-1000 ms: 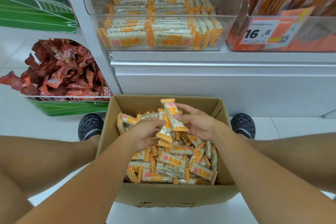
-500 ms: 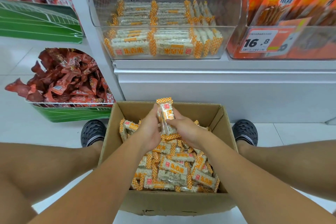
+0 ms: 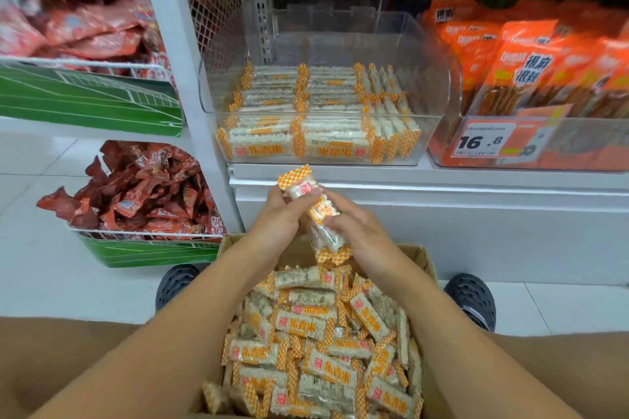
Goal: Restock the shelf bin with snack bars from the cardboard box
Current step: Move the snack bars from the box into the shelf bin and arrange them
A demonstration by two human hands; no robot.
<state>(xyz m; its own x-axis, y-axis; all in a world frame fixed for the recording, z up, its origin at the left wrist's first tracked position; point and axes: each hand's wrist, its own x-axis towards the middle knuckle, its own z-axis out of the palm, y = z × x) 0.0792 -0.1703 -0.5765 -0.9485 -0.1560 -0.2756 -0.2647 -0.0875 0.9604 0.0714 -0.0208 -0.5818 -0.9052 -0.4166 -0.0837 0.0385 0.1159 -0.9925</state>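
My left hand (image 3: 277,219) and my right hand (image 3: 355,231) together grip a small bundle of snack bars (image 3: 315,211), white with orange checked ends. The bundle is held upright above the far end of the cardboard box (image 3: 423,257), below the shelf edge. The box on the floor between my knees is full of several loose snack bars (image 3: 323,343). Straight ahead on the shelf stands the clear shelf bin (image 3: 439,85). Rows of the same bars (image 3: 306,119) fill its left and middle; its right side is bare.
Orange snack bags (image 3: 531,71) with a 16.8 price tag (image 3: 483,141) sit right of the bin. Green wire baskets of red packets (image 3: 136,197) hang at left. A white shelf upright (image 3: 177,61) separates them. My black shoes (image 3: 471,299) flank the box.
Both hands have lifted the gathered bars up out of the box toward the shelf. My head has tilted up, so the bin now sits lower in view.
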